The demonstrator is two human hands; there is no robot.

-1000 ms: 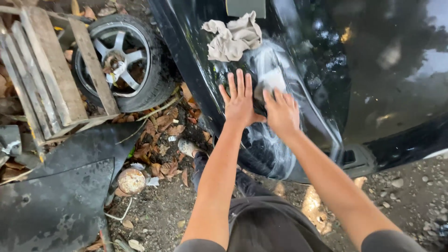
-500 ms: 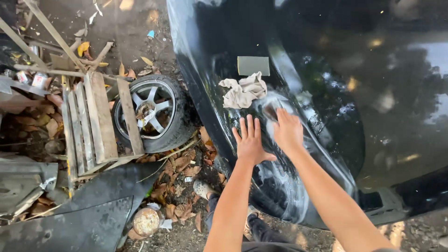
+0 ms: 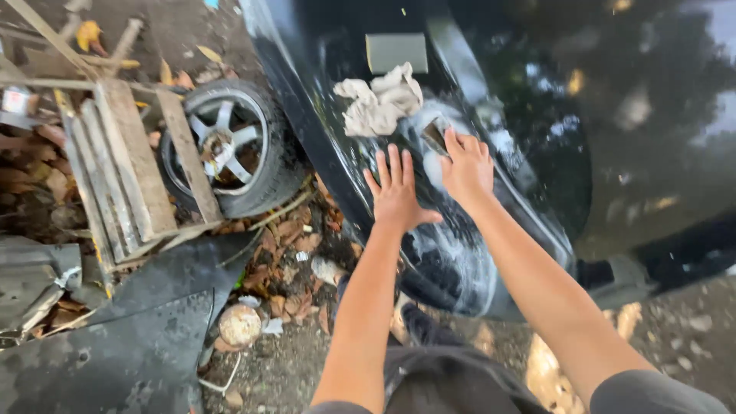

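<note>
While you lean over the black car panel (image 3: pixel 491 115) filling the upper right of the frame, your 2 hands divide the work.

Item 1: left hand (image 3: pixel 396 193), centre of frame, grip fully open, fingers spread flat on the panel, holding nothing; it looks placed to steady you.

Item 2: right hand (image 3: pixel 465 166), just right of it, fingers curled over a small sanding block (image 3: pixel 435 135), pressed onto the whitish wet patch (image 3: pixel 452 261), apparently so the rubbing stays on that spot.

Item 3: crumpled beige rag (image 3: pixel 379 100), lying on the panel just above both hands, within easy reach.

Item 4: grey rectangular pad (image 3: pixel 396 50), above the rag.

Item 5: spare wheel (image 3: pixel 228 146), left of centre, on the ground beside wooden slats (image 3: pixel 123 169).
</note>
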